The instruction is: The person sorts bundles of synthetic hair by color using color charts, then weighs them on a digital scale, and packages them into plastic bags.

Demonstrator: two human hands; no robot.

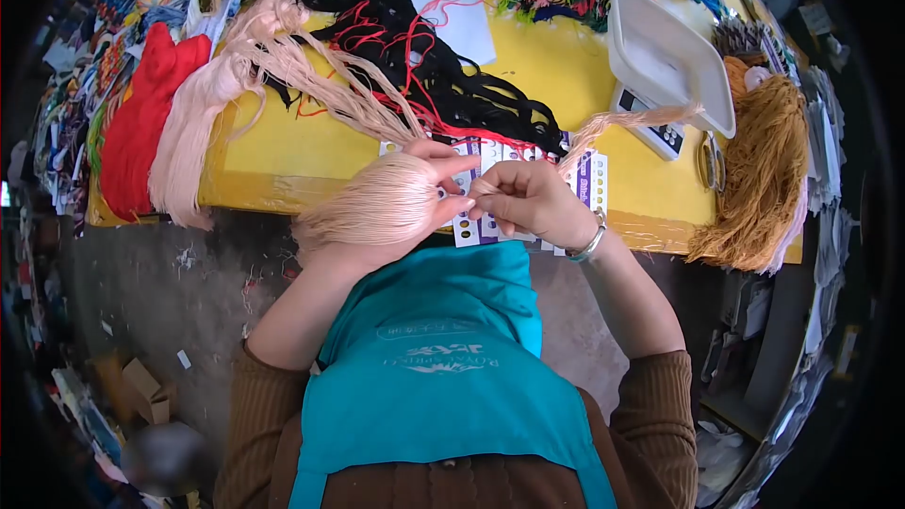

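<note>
A thick hank of pale beige embroidery thread (372, 200) drapes over my left hand (441, 184), which grips it near the table's front edge. My right hand (545, 203) is closed in a pinch on the end of some thread, its fingertips close to those of my left hand. Beneath both hands lie white and purple thread cards (588, 179) with rows of holes. Another beige strand (622, 123) stretches from behind my right hand toward the scale. More long beige skeins (325, 85) lead back from behind my left hand.
Black thread (424, 57) with loose red strands lies across the yellow table (273, 165). Red skeins (151, 113) hang over the left edge, brown skeins (768, 160) over the right. A scale with a white tray (669, 57) stands at right, scissors (710, 162) beside it.
</note>
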